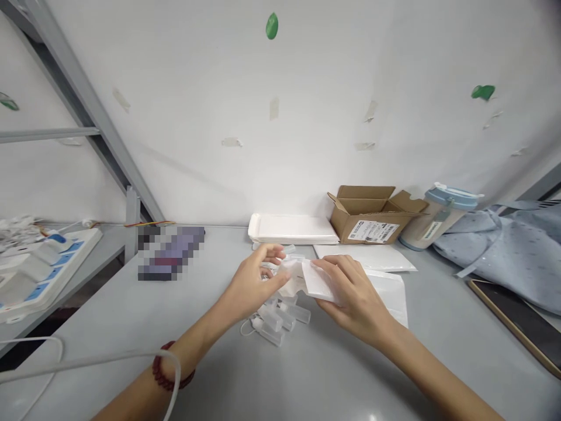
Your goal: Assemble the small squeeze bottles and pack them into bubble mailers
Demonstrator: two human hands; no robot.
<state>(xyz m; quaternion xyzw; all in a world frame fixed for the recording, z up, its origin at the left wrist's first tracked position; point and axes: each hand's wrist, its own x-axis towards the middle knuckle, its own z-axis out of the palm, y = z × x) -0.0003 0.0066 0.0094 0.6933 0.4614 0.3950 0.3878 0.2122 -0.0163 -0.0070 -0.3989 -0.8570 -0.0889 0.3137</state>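
Note:
My right hand [350, 295] grips a white padded mailer [318, 280], thumb below and fingers over the top. The mailer's thin flap [294, 279] points left toward my left hand [256, 280]. That hand's fingers are curved and apart, with the thumb tip by the flap; whether it touches the flap I cannot tell. Under and in front of the hands lies a pile of small translucent plastic bottles [269, 333], some with thin loops. More of the pile is partly hidden behind the hands. Another white mailer [390, 292] lies under my right wrist.
At the back stand a stack of white mailers [293, 228], an open cardboard box [366, 219] and a blue-lidded jug [440, 216]. A blue patterned cloth [508, 251] and a phone [521, 324] are at right. A power strip [48, 272] sits left; a white cable [109, 355] crosses my left forearm.

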